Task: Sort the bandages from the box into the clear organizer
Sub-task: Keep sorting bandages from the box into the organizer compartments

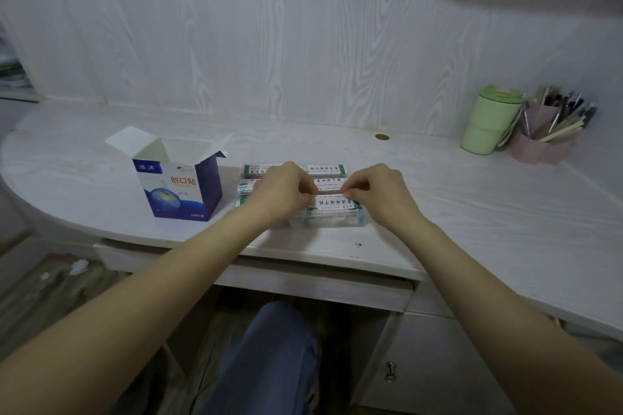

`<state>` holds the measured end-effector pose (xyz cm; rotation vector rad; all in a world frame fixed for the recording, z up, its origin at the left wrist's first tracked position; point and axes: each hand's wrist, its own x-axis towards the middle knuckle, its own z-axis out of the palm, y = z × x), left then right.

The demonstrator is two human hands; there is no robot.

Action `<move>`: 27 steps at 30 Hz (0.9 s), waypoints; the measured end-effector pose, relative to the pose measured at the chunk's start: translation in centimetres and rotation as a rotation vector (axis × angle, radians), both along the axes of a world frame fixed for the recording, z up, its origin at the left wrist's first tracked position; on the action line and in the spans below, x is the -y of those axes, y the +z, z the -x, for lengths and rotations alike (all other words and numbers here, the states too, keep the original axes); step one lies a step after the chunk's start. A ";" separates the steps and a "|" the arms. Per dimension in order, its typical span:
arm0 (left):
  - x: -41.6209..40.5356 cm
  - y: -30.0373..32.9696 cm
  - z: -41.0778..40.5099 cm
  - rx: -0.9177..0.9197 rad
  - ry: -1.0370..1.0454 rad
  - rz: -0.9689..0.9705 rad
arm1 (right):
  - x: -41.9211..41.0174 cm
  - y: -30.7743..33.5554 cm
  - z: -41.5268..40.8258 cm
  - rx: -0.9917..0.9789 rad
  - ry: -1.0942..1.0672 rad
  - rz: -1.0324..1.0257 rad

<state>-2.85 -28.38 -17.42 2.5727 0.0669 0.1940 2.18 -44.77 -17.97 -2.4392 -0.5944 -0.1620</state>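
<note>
The blue and white bandage box [180, 182] stands upright on the desk with its top flaps open, left of the clear organizer [357, 221]. The organizer holds several white bandage strips with green edges [325, 169] laid across it. My left hand [283, 189] and my right hand [379, 190] hover over the organizer's middle, fingers curled. Together they pinch the two ends of one bandage strip [330, 193] between thumb and fingertips, just above the other strips. The left part of the organizer is hidden by my left hand.
A green lidded cup [490, 120] and a pink pen holder full of pens [547, 133] stand at the back right. A small brass disc [382, 137] sits in the desk behind the organizer. The desk's front edge curves close to my knees [269, 357].
</note>
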 end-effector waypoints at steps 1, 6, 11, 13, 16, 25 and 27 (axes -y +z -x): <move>0.1 0.0 0.0 0.002 0.001 -0.046 | 0.1 0.0 0.0 0.002 0.003 0.010; 0.2 0.3 0.2 0.008 0.023 -0.284 | 0.4 0.0 0.3 -0.001 0.034 0.025; 0.0 0.4 0.1 -0.012 0.001 -0.283 | 0.3 0.1 0.3 -0.030 0.053 0.031; 0.0 0.3 0.1 -0.008 -0.002 -0.280 | 0.2 0.2 0.3 -0.037 0.058 0.054; -0.1 0.2 0.0 0.000 -0.004 -0.266 | 0.1 0.2 0.2 -0.041 0.065 0.066; -0.4 0.4 -0.1 0.112 0.019 -0.177 | 0.1 0.5 0.0 0.044 -0.016 -0.073; -0.7 0.9 -0.5 0.139 0.056 -0.182 | 0.1 1.2 -0.5 0.063 -0.087 -0.193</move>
